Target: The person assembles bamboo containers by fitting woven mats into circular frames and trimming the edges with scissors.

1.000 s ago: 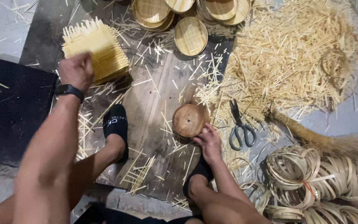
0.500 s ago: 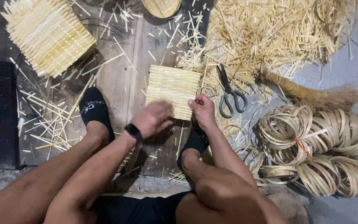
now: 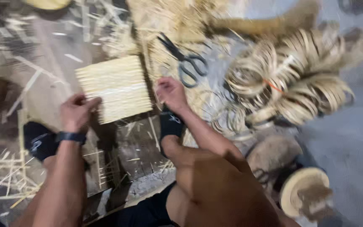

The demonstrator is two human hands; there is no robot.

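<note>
A square mat of pale bamboo sticks (image 3: 114,88) lies flat on a wooden board (image 3: 131,147) between my feet. My left hand (image 3: 75,112), with a black watch on the wrist, presses on the mat's near left corner. Fingers curled, my right hand (image 3: 171,93) rests at the mat's right edge. The frame is blurred, so the exact grip of either hand is unclear.
Black-handled scissors (image 3: 185,59) lie just beyond my right hand. A pile of coiled bamboo strips (image 3: 299,80) sits at the right. Loose bamboo sticks (image 3: 17,176) litter the floor at the left. A round woven disc (image 3: 303,193) lies at the lower right.
The view has swung right and closer. My left hand went from a stack at the far left to the mat. The mat lies where a round disc was before.
</note>
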